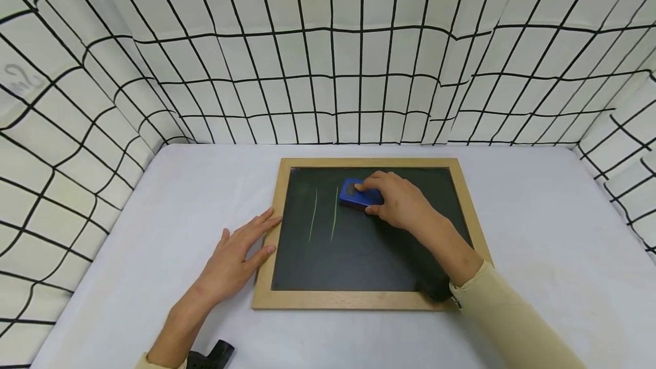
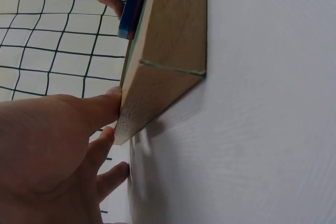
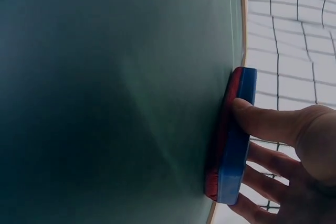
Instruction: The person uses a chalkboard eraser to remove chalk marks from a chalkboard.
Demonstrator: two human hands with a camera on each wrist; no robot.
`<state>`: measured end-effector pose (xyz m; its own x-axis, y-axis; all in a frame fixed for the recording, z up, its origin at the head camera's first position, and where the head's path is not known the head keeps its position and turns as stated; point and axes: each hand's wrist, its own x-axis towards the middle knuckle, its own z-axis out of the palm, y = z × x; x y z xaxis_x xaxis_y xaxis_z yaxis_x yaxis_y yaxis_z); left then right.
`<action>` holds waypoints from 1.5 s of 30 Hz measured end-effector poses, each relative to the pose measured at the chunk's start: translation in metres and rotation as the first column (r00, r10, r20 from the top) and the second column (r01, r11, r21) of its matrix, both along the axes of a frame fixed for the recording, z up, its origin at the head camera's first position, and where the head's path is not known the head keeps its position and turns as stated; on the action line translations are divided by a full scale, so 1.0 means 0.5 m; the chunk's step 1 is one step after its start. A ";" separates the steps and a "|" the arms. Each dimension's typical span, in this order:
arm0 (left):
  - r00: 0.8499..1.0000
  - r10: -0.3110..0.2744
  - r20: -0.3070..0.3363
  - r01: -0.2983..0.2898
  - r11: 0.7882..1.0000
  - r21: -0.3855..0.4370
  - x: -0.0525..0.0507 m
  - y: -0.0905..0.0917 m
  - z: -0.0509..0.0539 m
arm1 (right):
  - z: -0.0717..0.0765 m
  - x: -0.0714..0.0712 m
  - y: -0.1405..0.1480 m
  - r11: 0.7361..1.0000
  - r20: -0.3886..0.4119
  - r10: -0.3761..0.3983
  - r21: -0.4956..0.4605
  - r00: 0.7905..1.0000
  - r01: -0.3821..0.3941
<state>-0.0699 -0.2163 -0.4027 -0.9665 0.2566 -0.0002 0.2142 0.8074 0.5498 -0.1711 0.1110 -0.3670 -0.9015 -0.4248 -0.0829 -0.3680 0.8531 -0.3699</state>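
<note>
Blue eraser | pinched between right fingers | left fingers spread, touching wooden frame

I can read no word or brand for certain. On the white wall to my left there is a faint grey marking, its upper part shaped something like a 2, too pale for me to make out. The blue eraser I hold bears a small dark label whose print is illegible to me. My chalkboard carries two near-parallel, slanting chalk strokes, forming no letter I recognise.
</note>
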 end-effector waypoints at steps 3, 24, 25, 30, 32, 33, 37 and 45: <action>1.000 -0.007 -0.016 0.007 1.000 0.004 -0.001 0.003 0.001 | 0.000 -0.025 0.003 0.999 0.017 -0.042 0.002 0.999 0.042; 1.000 0.000 0.002 0.000 1.000 -0.002 -0.003 -0.002 0.002 | -0.013 -0.057 0.010 0.997 -0.061 -0.045 -0.068 0.997 0.041; 1.000 0.000 0.003 0.000 1.000 0.000 -0.003 -0.003 0.002 | -0.013 -0.057 0.009 0.997 -0.066 -0.046 -0.069 0.997 0.041; 1.000 0.002 0.007 -0.002 1.000 0.005 -0.002 -0.008 0.003 | -0.012 -0.055 0.001 0.996 -0.072 -0.061 -0.072 0.996 0.056; 1.000 0.007 0.011 -0.007 1.000 0.006 0.000 -0.009 0.003 | -0.013 -0.052 -0.004 0.995 -0.068 -0.069 -0.078 0.995 0.063; 1.000 0.009 0.011 -0.009 1.000 0.006 0.001 -0.010 0.002 | -0.014 -0.051 -0.007 0.995 -0.068 -0.070 -0.080 0.995 0.064; 1.000 0.006 0.011 -0.007 1.000 0.013 0.001 -0.009 0.000 | -0.014 -0.048 -0.022 0.994 -0.060 -0.075 -0.088 0.995 0.069; 1.000 0.003 0.004 -0.003 1.000 0.014 0.000 -0.004 -0.002 | -0.017 -0.055 -0.049 0.998 -0.081 -0.055 -0.045 0.995 0.052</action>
<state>-0.0700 -0.2181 -0.4036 -0.9673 0.2537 -0.0006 0.2096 0.8004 0.5616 -0.1986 0.0867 -0.3754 -0.9260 -0.3774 0.0094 -0.3528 0.8563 -0.3771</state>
